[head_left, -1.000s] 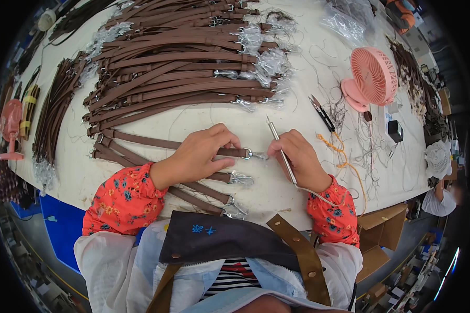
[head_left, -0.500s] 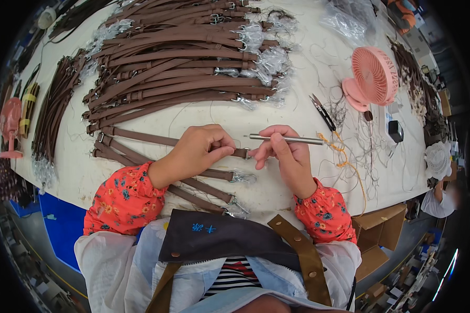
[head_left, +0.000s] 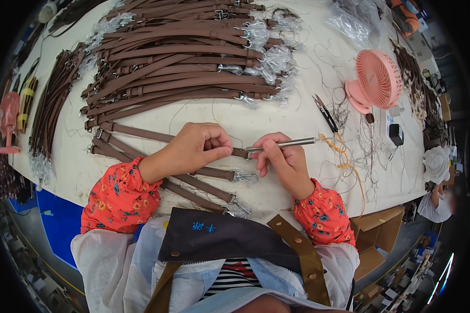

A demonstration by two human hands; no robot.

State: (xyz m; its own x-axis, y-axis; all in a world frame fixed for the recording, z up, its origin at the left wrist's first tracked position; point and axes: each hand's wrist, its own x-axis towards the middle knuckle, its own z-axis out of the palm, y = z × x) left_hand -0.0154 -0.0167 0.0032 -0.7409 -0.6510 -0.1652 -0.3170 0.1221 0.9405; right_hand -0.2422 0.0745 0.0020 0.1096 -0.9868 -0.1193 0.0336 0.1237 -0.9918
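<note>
My left hand (head_left: pixel 206 145), fingers closed, pinches a brown strap (head_left: pixel 141 132) close to its right end, where a metal ring shows. In my right hand (head_left: pixel 282 159) is a slim silver awl-like tool (head_left: pixel 295 142), held like a pen and slightly tilted. Its left end is at or just above the strap's end; contact is hard to make out. My right lower fingers curl beside that end. Just nearer to me, more brown straps (head_left: pixel 216 173) with metal clasps, some in clear plastic, lie fanned out under my left forearm.
A large pile of brown straps (head_left: pixel 177 78) covers the far left, with another bundle (head_left: pixel 57 104) beside it. To the right are black thread snips (head_left: pixel 326 113), orange cord (head_left: pixel 344 151), loose threads and a pink fan (head_left: pixel 376 78). An open cardboard box (head_left: pixel 376 237) stands below the right table edge.
The tool has tilted, its left end coming down to the end of the strap. My left hand keeps its pinch. The whole view has shifted slightly.
</note>
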